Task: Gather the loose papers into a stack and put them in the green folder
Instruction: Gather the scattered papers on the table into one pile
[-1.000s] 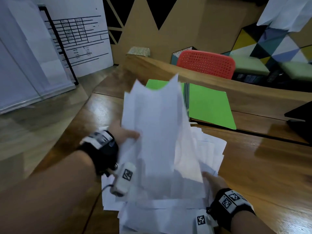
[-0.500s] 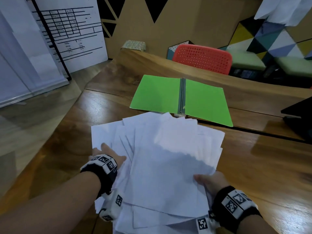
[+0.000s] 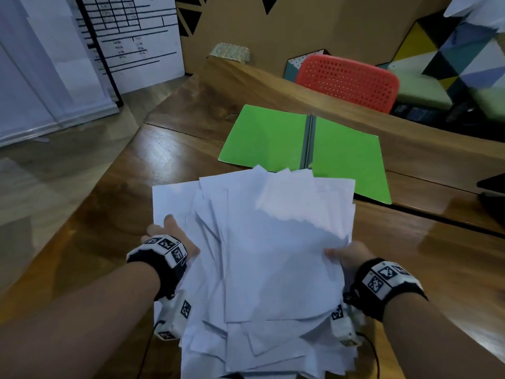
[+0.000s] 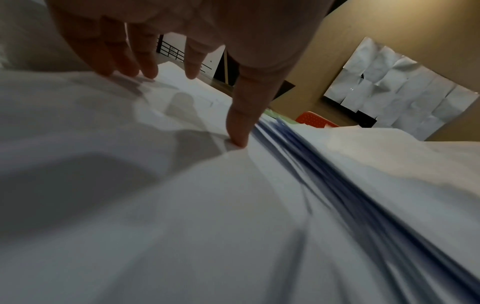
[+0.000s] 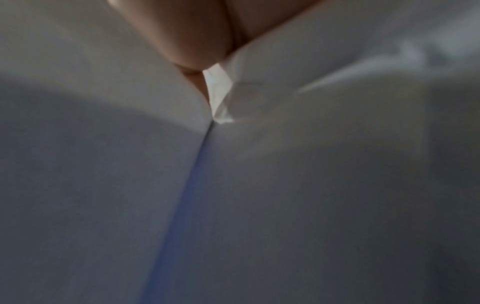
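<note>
Papers [image 3: 262, 255] lie in a loose, fanned pile on the glossy wooden tabletop [image 3: 410, 269], their far edges overlapping the near edge of the open green folder [image 3: 273, 138]. The left hand [image 3: 170, 236] rests straight-fingered on the pile's left side. The right hand [image 3: 348, 255] appears to pinch the right edge, though its wrist view is blurred. Beyond the tabletop stand a red perforated chair [image 3: 347, 80], a whiteboard [image 3: 131, 36] with ruled tables, and a brown wall [image 3: 314, 23].
</note>
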`<state>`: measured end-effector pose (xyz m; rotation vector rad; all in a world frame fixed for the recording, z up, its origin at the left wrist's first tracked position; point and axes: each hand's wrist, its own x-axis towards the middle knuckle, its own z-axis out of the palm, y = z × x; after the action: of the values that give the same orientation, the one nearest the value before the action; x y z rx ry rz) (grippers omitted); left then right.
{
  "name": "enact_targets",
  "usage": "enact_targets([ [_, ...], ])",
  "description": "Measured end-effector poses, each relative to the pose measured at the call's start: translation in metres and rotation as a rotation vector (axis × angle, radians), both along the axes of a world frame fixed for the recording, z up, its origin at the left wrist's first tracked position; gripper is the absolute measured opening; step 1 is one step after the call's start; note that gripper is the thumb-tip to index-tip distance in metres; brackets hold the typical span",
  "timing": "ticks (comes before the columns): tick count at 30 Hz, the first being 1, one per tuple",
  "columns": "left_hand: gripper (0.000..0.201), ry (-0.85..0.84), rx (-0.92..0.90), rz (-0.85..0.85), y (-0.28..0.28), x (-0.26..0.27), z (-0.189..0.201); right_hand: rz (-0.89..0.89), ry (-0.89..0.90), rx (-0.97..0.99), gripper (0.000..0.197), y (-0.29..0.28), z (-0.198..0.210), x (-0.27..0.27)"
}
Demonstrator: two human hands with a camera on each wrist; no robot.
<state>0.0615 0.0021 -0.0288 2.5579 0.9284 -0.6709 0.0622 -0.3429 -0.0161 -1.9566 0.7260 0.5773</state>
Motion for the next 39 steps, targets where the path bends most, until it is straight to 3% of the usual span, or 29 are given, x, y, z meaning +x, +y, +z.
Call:
enact_targets([
  [5,0.105,-0.001,0.011,0.002,0.006,-0.001,0.000,-0.109,0.005,0.085,0.034,0.018,0.002,-0.027],
  [10,0.108,-0.018,0.002,0.085,0.008,-0.002,0.007,-0.209,-0.040,0.135,0.021,0.011,-0.008,-0.047],
  [13,0.107,-0.090,-0.081,0.156,0.005,0.000,0.008,-0.226,-0.064,0.125,0.028,0.017,-0.008,-0.048],
  [18,0.102,-0.287,-0.314,0.309,0.010,0.001,0.009,-0.210,-0.110,0.149,0.020,0.026,-0.001,-0.046],
  [22,0.106,-0.279,-0.431,0.210,0.015,-0.012,0.001,-0.213,-0.134,0.106,0.027,0.024,-0.001,-0.045],
  [30,0.121,-0.165,-0.728,-0.013,0.034,-0.023,0.005,-0.205,-0.080,0.052,0.022,0.005,0.014,-0.045],
  [34,0.104,-0.226,-0.661,-0.061,0.030,-0.022,0.004,-0.198,-0.052,0.055,0.019,0.013,0.013,-0.046],
  [39,0.087,-0.358,-0.588,-0.007,0.005,-0.024,-0.008,-0.176,-0.039,0.074,0.032,0.043,0.008,-0.043],
])
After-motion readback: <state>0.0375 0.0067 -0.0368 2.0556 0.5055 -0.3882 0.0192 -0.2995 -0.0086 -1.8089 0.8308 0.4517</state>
